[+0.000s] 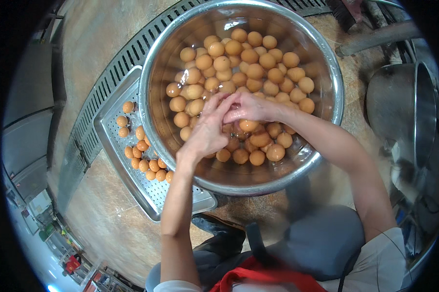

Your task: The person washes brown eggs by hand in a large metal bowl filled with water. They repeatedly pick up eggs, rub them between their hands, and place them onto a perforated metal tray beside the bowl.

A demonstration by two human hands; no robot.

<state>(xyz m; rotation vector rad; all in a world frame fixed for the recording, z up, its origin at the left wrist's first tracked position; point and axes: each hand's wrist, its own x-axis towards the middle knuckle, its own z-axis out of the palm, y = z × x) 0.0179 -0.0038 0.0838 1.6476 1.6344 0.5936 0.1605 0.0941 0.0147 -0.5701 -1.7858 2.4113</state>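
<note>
A large round stainless-steel basin [338, 80] stands on the floor in front of me. Many brown eggs [255, 71] lie heaped in it, in water. Both hands are inside the basin, near its middle, and meet at the fingers. My left hand [209, 129] comes in from the lower left with its back turned up. Wet and bent inward, my right hand [254, 106] touches the left one just above a brown egg [248, 125]. Whether an egg is between the palms is hidden by the fingers.
Left of the basin, partly under its rim, a perforated metal tray [156, 191] bears several brown eggs [143, 165]. A slotted drain grate [126, 54] curves behind both. On the right are a metal pot [392, 106] and a pipe [380, 38]. A dark boot [221, 233] is below.
</note>
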